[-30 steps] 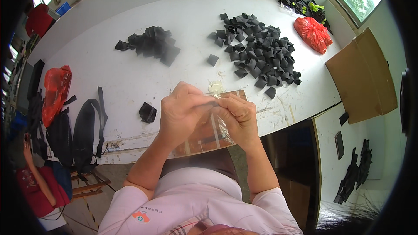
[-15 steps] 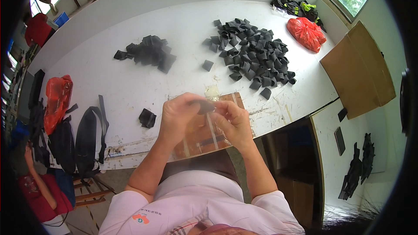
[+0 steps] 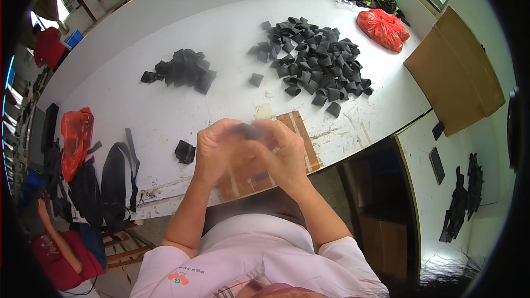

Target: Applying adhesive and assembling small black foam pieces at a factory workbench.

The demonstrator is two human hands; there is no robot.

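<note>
Both my hands meet over a brown wooden board [image 3: 301, 132] at the table's near edge. Between their fingertips is a small black fabric piece [image 3: 248, 131], partly covered by the fingers. My left hand [image 3: 212, 146] pinches it from the left, my right hand [image 3: 281, 149] from the right. A single black folded piece [image 3: 185, 152] lies on the table just left of my left hand. Farther off, a large pile of black folded loops [image 3: 326, 63] spreads to the right, and a smaller heap of black pieces [image 3: 185, 70] sits to the left.
Black straps [image 3: 114, 182] and a red plastic bag [image 3: 77, 138] lie at the left end of the white table [image 3: 232, 33]. Another red bag [image 3: 383, 28] and a cardboard box [image 3: 455, 74] stand at the right. A co-worker in red [image 3: 63, 259] sits at the lower left.
My hands have shifted slightly left with the black fabric piece, and the right hand has come closer to the left. The whole view has tilted a little.
</note>
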